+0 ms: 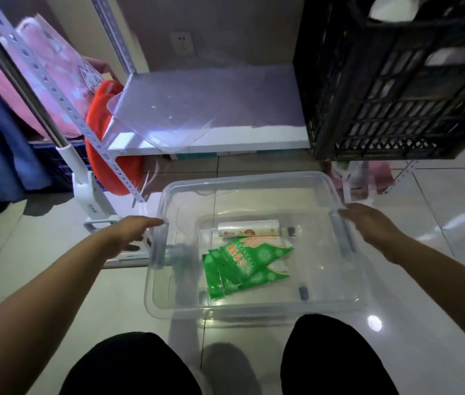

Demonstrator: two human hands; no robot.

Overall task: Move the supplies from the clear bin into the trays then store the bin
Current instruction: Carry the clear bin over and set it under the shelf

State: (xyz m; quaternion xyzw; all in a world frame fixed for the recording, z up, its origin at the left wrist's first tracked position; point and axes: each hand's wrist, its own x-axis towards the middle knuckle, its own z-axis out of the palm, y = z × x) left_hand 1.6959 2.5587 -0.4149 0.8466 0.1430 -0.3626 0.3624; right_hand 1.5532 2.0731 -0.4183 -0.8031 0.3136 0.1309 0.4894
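The left hand (pixel 133 229) and right hand (pixel 368 223) sit wide apart, fingers extended, each touching a side rim of the clear bin (pixel 348 283) on the floor between them. Inside lie a white roll (pixel 248 228) and green packets (pixel 242 269), nearer the left hand. The roll's long axis runs left to right.
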